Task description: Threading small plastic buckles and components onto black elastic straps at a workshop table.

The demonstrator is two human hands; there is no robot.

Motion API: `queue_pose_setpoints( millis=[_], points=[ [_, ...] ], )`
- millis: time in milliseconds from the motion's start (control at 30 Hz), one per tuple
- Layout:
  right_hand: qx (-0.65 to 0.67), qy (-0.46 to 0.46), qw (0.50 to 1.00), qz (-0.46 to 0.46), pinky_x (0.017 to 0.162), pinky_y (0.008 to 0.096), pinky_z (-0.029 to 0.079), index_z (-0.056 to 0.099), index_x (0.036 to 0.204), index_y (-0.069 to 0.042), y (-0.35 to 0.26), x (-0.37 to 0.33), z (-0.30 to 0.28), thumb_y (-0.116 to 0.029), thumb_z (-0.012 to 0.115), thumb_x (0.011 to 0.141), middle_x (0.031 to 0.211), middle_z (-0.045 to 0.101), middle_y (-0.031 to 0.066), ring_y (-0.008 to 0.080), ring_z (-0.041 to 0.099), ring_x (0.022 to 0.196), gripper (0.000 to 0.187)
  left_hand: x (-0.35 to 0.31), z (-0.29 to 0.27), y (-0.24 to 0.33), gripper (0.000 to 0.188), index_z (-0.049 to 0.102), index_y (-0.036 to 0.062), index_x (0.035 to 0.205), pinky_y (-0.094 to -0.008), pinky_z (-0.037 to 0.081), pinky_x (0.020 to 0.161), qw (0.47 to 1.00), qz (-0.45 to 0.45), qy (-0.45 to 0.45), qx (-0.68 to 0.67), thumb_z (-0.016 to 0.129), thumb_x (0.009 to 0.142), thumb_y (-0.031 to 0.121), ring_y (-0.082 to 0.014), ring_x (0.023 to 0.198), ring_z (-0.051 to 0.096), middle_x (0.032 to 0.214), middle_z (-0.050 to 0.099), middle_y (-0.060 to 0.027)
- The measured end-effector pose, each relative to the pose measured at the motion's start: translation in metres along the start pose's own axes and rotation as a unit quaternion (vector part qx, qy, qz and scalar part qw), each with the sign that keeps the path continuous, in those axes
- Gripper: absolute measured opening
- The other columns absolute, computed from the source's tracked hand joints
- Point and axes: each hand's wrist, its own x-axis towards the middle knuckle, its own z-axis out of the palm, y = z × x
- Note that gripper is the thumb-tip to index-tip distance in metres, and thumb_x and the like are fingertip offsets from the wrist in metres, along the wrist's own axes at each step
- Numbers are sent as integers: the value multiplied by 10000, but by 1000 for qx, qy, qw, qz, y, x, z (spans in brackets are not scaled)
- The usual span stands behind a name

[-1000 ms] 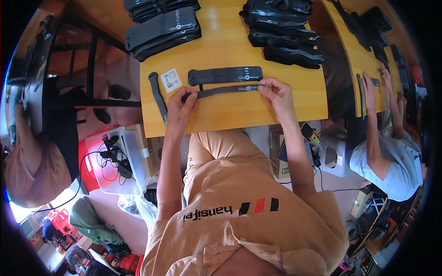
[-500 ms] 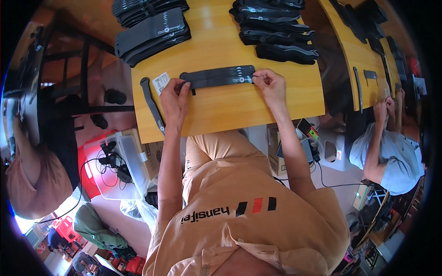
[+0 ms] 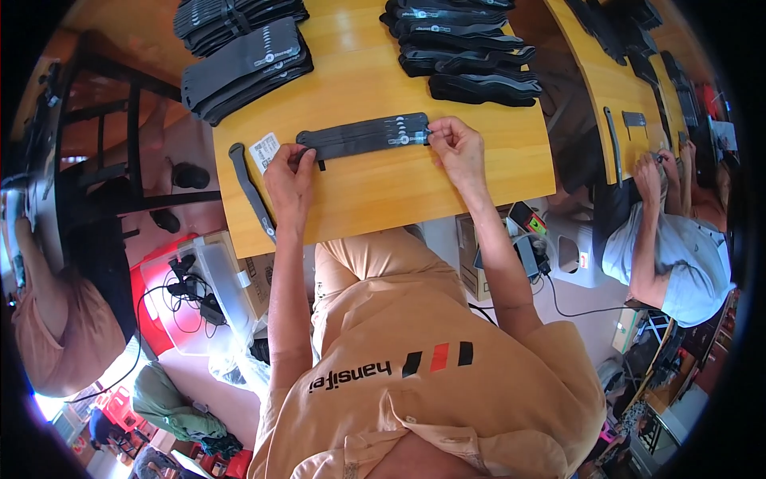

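A yellow wooden table [image 3: 383, 203] spreads beneath the strap set [image 3: 359, 136], which lies flat on it. Beyond the set to the right sits a dark heap of straps [image 3: 471, 64]; beyond it to the left, a neater stack [image 3: 247, 72], and behind that a banded stack [image 3: 207, 28]. The left hand [image 3: 289, 176] seems to pinch the set's left end, the right hand [image 3: 461, 153] its right end; how firmly, I cannot tell. Left of the set lies a single strap [image 3: 252, 191], with a white label [image 3: 264, 150] between them. A small dark tab [image 3: 322, 166] pokes out below the set's left end. The piles beyond look already gathered; this set appears lined up, but no band shows around it, and the single strap lies apart.
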Motion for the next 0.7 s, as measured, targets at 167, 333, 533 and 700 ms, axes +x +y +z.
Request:
queue_pose_setpoints(
  millis=[167, 333, 533, 700],
  points=[
    [17, 12, 1000, -12, 425, 189, 446, 566, 860, -1, -6, -1, 3, 67, 568, 760, 672, 556, 13, 52, 517, 550, 121, 0, -2, -2, 156, 605, -40, 859, -268, 475, 621, 1000, -6, -7, -5, 643, 794, 96, -157, 629, 599, 714, 636, -113],
    [18, 11, 1000, -3, 425, 191, 444, 556, 853, -2, -7, 1, 2, 70, 570, 756, 680, 557, 20, 57, 525, 551, 121, 0, -1, 1, 154, 606, -41, 858, -268, 474, 620, 1000, -11, -6, 6, 638, 797, 97, -158, 626, 597, 712, 636, -112],
    [-6, 22, 1000, -2, 421, 206, 448, 549, 824, 4, -8, 2, 4, 72, 576, 747, 654, 552, 25, 69, 529, 527, 106, 0, 0, -5, 153, 610, -36, 854, -270, 471, 617, 1000, -13, -9, 2, 639, 797, 103, -157, 621, 592, 707, 634, -111],
    [-28, 32, 999, -10, 414, 216, 450, 550, 812, 8, -8, 3, 5, 76, 580, 740, 631, 549, 28, 76, 530, 508, 103, 0, 1, -4, 154, 610, -35, 852, -269, 466, 610, 1000, -13, -7, 1, 642, 794, 104, -156, 612, 585, 700, 629, -110]
  ],
)
